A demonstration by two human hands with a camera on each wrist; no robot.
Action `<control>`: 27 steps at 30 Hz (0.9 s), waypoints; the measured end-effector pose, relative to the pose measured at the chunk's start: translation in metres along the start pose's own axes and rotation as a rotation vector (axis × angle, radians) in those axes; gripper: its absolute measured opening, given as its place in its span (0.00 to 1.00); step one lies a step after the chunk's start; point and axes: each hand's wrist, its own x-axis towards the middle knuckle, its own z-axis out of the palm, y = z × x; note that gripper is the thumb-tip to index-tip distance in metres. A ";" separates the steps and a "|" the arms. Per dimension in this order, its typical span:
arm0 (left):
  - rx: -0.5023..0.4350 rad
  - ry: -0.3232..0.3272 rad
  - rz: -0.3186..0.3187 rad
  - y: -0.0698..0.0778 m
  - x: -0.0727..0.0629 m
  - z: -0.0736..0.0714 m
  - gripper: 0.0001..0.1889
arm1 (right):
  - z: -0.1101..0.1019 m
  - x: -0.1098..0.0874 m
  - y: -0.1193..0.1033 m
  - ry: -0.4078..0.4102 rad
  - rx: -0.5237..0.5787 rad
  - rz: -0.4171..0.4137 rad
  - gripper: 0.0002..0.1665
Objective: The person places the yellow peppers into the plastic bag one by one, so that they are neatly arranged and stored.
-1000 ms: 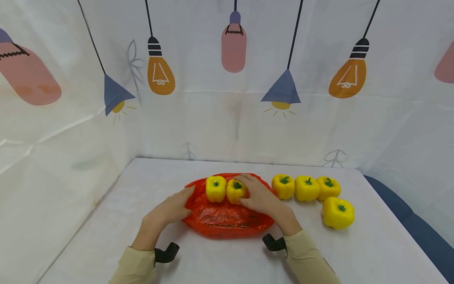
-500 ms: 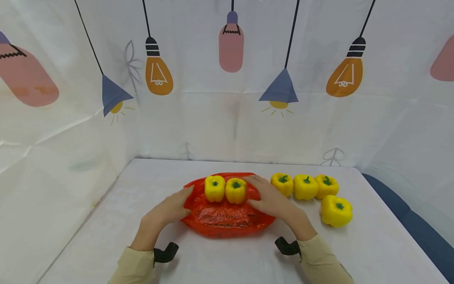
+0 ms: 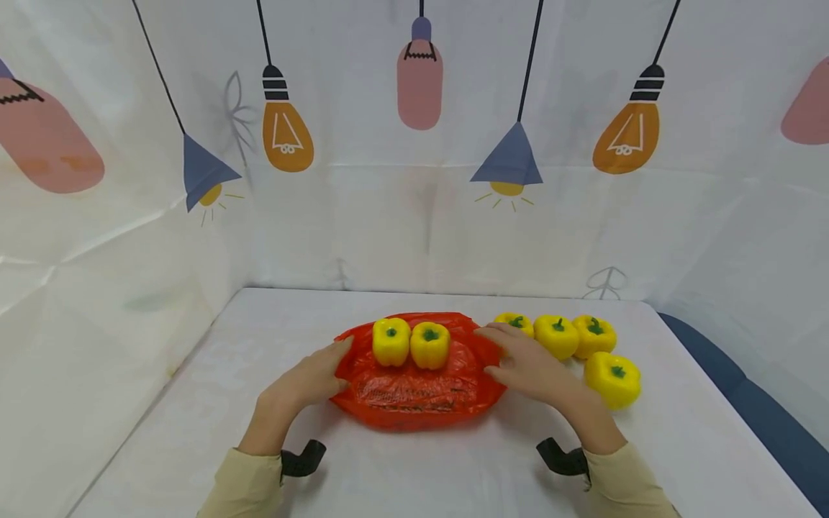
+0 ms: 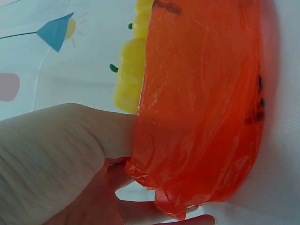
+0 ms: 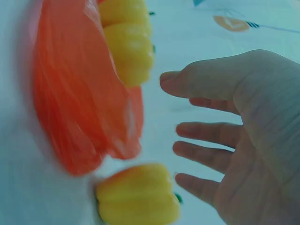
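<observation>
A red plastic bag [image 3: 414, 396] lies on the white table, and two yellow bell peppers [image 3: 391, 342] stand side by side at its rear middle. In both wrist views the red plastic hides part of them. My left hand [image 3: 311, 378] holds the bag's left end, thumb at the rim and fingers on the outer side; the thumb tip is hidden in the left wrist view. At the bag's right end is my right hand [image 3: 537, 370], fingers spread and holding nothing. The right wrist view shows it apart from the bag, with a yellow bell pepper [image 5: 138, 194] nearby.
Several more yellow bell peppers [image 3: 557, 337] stand on the table right of the bag, one [image 3: 612, 380] nearer the front. Behind the table [image 3: 414, 475] hangs a white curtain [image 3: 363, 230] printed with lamps. A dark blue seat [image 3: 706, 352] shows at the right edge.
My right hand has let go of the right one of the two peppers on the bag and moved right, to the bag's right end. My left hand has stayed at the left end.
</observation>
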 end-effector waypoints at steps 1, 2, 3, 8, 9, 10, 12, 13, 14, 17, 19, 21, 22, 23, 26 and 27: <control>0.001 -0.001 -0.003 0.000 0.000 0.000 0.39 | -0.003 -0.003 0.002 0.005 -0.004 0.008 0.36; 0.002 -0.003 -0.007 0.001 -0.001 0.000 0.39 | -0.005 -0.005 0.005 0.005 -0.010 0.014 0.36; 0.002 -0.004 -0.011 0.001 -0.001 -0.001 0.39 | -0.008 -0.008 0.007 0.004 -0.013 0.024 0.36; 0.004 -0.012 -0.024 0.000 -0.002 -0.001 0.40 | -0.023 -0.024 0.018 0.002 -0.023 0.066 0.38; 0.005 -0.011 -0.023 0.000 -0.002 -0.001 0.39 | -0.027 -0.027 0.020 -0.001 -0.013 0.085 0.39; 0.006 -0.012 -0.022 -0.001 -0.002 0.000 0.39 | -0.031 -0.030 0.021 -0.005 -0.007 0.105 0.39; 0.009 -0.012 -0.020 -0.001 -0.002 -0.001 0.40 | -0.040 -0.037 0.024 -0.012 -0.004 0.145 0.39; 0.009 -0.011 -0.019 -0.001 -0.002 -0.001 0.40 | -0.044 -0.039 0.026 -0.011 -0.004 0.160 0.39; 0.008 -0.012 -0.018 -0.001 -0.003 -0.001 0.40 | -0.048 -0.042 0.027 -0.014 -0.005 0.180 0.39; 0.003 -0.012 -0.016 0.000 -0.002 0.000 0.40 | -0.060 -0.049 0.032 -0.018 -0.035 0.205 0.39; 0.002 -0.013 -0.018 -0.001 -0.002 0.000 0.40 | -0.067 -0.054 0.036 -0.023 -0.051 0.221 0.39; 0.003 -0.015 -0.018 -0.001 -0.002 0.001 0.40 | -0.072 -0.058 0.041 -0.035 -0.072 0.238 0.40; 0.005 -0.015 -0.016 -0.001 -0.001 0.001 0.40 | -0.075 -0.061 0.044 -0.038 -0.078 0.244 0.40; 0.007 -0.015 -0.013 -0.001 -0.001 0.001 0.40 | -0.078 -0.063 0.047 -0.045 -0.080 0.253 0.41; 0.005 -0.014 -0.007 -0.001 -0.001 0.001 0.40 | -0.086 -0.071 0.055 -0.069 -0.085 0.289 0.42; 0.006 -0.014 -0.006 -0.001 -0.001 0.001 0.40 | -0.088 -0.074 0.058 -0.078 -0.085 0.300 0.43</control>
